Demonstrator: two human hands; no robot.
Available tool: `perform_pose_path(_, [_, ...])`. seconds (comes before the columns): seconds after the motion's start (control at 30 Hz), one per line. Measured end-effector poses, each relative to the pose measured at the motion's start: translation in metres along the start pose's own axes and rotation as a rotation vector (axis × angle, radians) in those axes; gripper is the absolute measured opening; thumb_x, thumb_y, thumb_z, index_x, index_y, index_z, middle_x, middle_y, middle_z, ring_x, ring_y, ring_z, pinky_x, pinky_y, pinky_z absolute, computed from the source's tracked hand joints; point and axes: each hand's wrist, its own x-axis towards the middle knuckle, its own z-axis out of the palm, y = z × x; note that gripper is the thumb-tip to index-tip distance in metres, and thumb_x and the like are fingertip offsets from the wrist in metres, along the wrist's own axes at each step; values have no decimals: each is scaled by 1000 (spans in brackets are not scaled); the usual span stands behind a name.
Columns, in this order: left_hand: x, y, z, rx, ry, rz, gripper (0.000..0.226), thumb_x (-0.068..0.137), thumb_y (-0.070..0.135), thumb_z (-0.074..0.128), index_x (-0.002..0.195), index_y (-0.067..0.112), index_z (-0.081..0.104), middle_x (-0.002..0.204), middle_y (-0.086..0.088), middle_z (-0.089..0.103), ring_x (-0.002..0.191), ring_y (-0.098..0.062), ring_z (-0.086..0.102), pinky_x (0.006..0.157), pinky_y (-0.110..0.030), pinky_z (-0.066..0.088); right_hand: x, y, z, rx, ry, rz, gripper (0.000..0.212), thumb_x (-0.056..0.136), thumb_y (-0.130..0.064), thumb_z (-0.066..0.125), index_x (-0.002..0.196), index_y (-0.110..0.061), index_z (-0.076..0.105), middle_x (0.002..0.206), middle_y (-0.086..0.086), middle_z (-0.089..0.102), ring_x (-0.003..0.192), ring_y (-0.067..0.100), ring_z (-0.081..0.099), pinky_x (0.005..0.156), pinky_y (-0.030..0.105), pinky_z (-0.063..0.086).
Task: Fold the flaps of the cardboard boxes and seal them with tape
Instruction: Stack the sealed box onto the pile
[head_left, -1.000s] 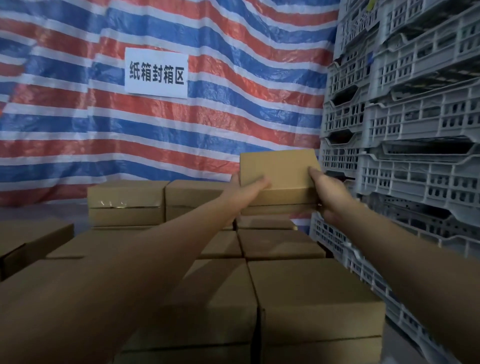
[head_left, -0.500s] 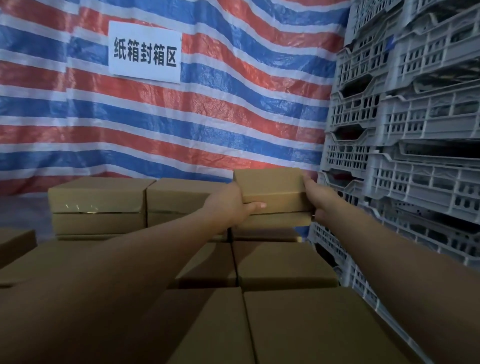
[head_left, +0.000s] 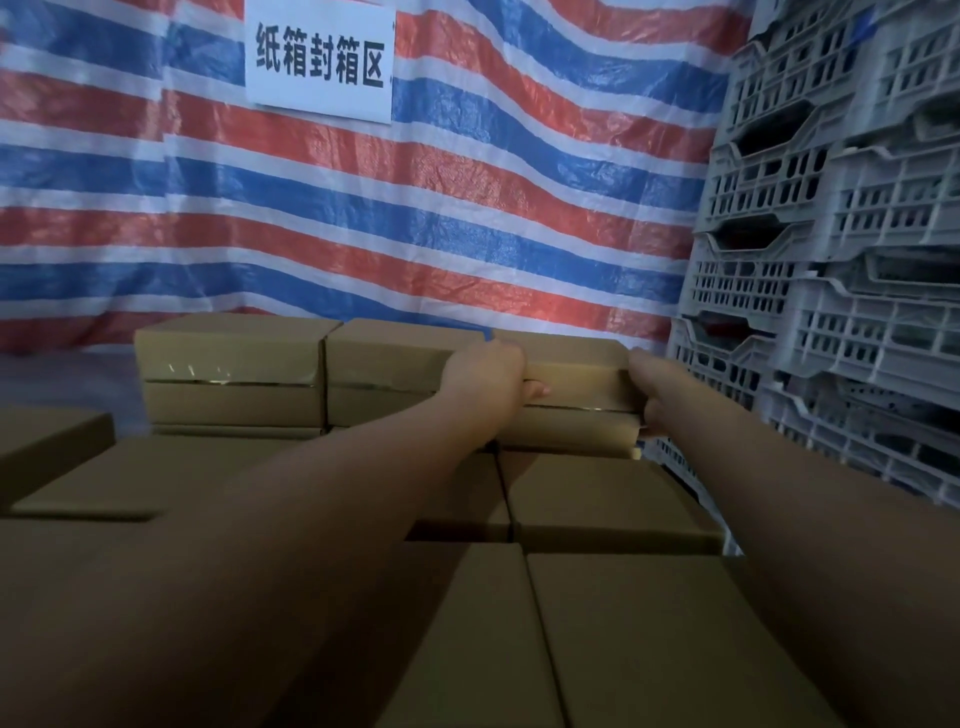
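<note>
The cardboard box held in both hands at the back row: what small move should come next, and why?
Probably let go and draw both hands back. The cardboard box already looks level with the neighbouring box, seated on the stack, while the left hand and right hand grip its sides.

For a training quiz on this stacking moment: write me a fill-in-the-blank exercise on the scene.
1. Both hands grip a brown cardboard ____ at the back row's right end.
2. The left hand and right hand hold its opposite ____.
3. Behind hangs a red, white and ____ striped tarp.
4. Stacked grey plastic crates stand on the ____.

Missing: box; sides; blue; right
</note>
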Motion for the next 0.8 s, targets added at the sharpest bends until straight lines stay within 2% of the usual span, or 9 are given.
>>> perform_pose_path(0.1, [-1,1,1,8,7,-7,43,94,55,53,100,12,53,90,-4,54,81,-22,50,63,-33,38,-2,0,-1,-14,-1,9,41,101,-49,45,123,-15,49,95,11,60,80,28,61,60,42,49])
perform_pose_path(0.2, [-4,4,0,15,17,-16,46,98,48,51,118,6,54,112,-9,60,99,-28,59,67,-34,40,-1,0,-2,-1,-15,14,54,101,-54,42,139,-16,44,119,13,60,91,29,61,57,40,49])
perform_pose_path(0.33, [-9,12,-6,-10,-45,-44,58,99,43,51,139,3,38,135,-15,52,114,-32,57,77,-40,47,-7,5,-2,-10,-31,-27,65,102,-56,37,151,-14,32,144,11,47,120,30,54,86,44,51])
perform_pose_path(0.4, [-14,13,-11,-4,-39,-45,59,99,44,50,140,4,33,128,-13,57,108,-31,59,69,-38,46,-11,3,-3,-43,-33,-96,60,103,-50,36,147,-10,38,142,12,48,120,28,54,98,40,47])
perform_pose_path(0.47, [-23,10,-20,16,8,-8,51,100,43,48,134,7,37,114,-9,61,97,-27,60,62,-34,41,-24,-5,-6,-72,-17,-188,44,103,-40,36,135,-10,47,132,14,51,103,26,58,91,39,47])
perform_pose_path(0.6, [-53,3,-57,-44,185,79,37,101,44,43,114,10,51,92,-5,54,88,-25,56,64,-32,37,-79,-30,-13,-135,193,-371,63,101,-42,40,147,1,38,144,17,48,123,37,52,93,38,45])
perform_pose_path(0.67, [-75,2,-85,-44,251,90,34,101,44,41,106,12,53,85,-1,50,80,-22,54,62,-32,38,-116,-41,-14,-128,215,-485,53,99,-34,42,137,3,48,130,16,57,115,37,57,89,37,46])
perform_pose_path(0.73, [-102,-1,-116,-49,311,96,28,101,40,41,95,14,52,79,1,49,78,-21,55,61,-31,37,-160,-48,-13,-51,158,-572,30,97,-27,42,99,-2,59,92,9,60,85,30,57,72,32,45])
perform_pose_path(0.8, [-131,-5,-148,-59,338,95,29,101,37,42,89,13,54,75,2,49,75,-20,54,60,-30,36,-210,-56,-13,13,133,-634,27,95,-20,42,70,-11,46,70,3,46,63,20,43,57,27,35])
